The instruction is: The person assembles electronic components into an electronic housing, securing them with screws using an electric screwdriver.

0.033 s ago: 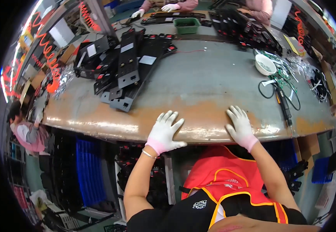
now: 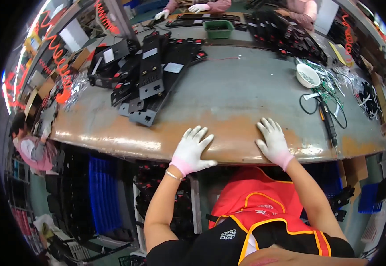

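Sitting far out to the left of both grips, below the worktop edge: a co-worker in a pink top (image 2: 32,150). Lying up and to the left of the left grip: a heap of flat black metal panels with red and white fittings (image 2: 146,77), spilling diagonally across the grey, rust-stained metal worktop (image 2: 233,84).

Resting palm-down on the worktop's near edge: the left hand in a white knit glove with a pink cuff (image 2: 191,151), its grip spread wide, fingers (image 2: 198,134) fanned out flat, pinching nothing. Showing just below the cuff: a thin bracelet at the wrist.

Standing far beyond both grips, at the back of the worktop: a small green plastic bin (image 2: 218,28), with another person's white-gloved hands (image 2: 198,7) working just past it.

Lying just to the right of the left grip, with a bare strip of orange-stained surface between them: the right hand in a matching white glove (image 2: 273,142), also flat on the near edge, grip spread, empty.

Sitting up and to the right of the right grip: a white round bowl (image 2: 307,75). Lying near that same grip, further right: a black electric screwdriver with a coiled black cable (image 2: 327,123). Piling up beyond it: tangled green and white wires (image 2: 335,88).
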The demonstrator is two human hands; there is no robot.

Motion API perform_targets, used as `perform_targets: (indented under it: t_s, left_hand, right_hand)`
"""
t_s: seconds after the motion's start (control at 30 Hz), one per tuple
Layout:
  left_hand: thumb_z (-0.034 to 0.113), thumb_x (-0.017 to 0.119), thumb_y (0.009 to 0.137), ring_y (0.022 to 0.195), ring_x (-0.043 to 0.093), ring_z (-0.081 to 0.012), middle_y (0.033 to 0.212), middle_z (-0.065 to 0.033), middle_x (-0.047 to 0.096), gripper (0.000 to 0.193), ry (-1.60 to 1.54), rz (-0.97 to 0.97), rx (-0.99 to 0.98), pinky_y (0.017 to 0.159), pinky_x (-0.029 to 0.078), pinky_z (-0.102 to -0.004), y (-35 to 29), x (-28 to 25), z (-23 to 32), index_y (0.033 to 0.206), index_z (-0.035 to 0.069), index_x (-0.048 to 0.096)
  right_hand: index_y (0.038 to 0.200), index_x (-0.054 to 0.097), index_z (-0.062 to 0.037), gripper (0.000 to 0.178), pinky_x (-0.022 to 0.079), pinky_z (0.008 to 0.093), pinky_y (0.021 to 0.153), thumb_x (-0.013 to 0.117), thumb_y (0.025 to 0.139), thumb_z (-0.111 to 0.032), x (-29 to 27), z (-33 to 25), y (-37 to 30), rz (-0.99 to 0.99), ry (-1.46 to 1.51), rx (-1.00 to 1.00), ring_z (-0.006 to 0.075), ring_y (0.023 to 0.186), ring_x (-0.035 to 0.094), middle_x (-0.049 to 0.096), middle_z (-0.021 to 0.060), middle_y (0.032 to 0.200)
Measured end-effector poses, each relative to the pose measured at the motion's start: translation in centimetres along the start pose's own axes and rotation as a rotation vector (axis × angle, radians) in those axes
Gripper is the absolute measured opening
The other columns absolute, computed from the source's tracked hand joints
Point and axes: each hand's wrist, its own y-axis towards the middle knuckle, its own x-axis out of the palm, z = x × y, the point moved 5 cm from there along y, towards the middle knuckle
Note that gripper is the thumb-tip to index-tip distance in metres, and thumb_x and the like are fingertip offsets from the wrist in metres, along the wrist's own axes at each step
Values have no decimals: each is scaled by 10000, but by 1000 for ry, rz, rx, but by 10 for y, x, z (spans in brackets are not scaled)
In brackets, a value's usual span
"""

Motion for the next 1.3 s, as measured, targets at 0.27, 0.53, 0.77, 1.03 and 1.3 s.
perform_targets:
  t_s: [0.27,0.53,0.77,1.03,1.3]
  left_hand:
    - [276,672,825,1344,367,-326,1382,-208,452,616,-567,193,-423,1127,293,-374,21,-28,-53,1343,20,458]
    - [626,721,665,1380,300,-379,1507,-208,282,1061,372,-23,-1281,1102,244,-565,100,-123,-157,1479,114,273]
    - [372,722,664,1197,525,-315,1291,-172,512,875,328,145,-1479,943,462,-452,117,-111,-183,1423,164,340]
    - [181,581,705,914,595,-296,1085,-178,604,712,-762,795,-952,855,493,-391,74,-111,-194,1379,9,432]
    - [256,601,637,1076,541,-385,1245,-261,518,770,-2264,250,-149,937,445,-512,85,-67,55,1340,-7,428]
  right_hand:
    - [1309,500,-75,506,241,475,1131,560,864,-306,32,-18,76,-47,-37,-55,370,1342,343,426,193,1410]
    - [1297,523,-85,497,238,475,1135,562,868,-333,32,-14,80,-59,24,-53,351,1352,346,437,187,1410]
    - [1276,548,-85,481,234,471,1139,564,868,-338,34,-1,79,-19,97,-42,337,1354,344,447,168,1405]
    - [1229,580,-51,463,239,471,1134,573,855,-324,34,-8,71,49,153,-89,341,1335,359,461,162,1389]
    - [1184,582,19,396,467,369,938,541,909,-264,23,20,66,140,922,136,252,1085,597,614,161,1170]
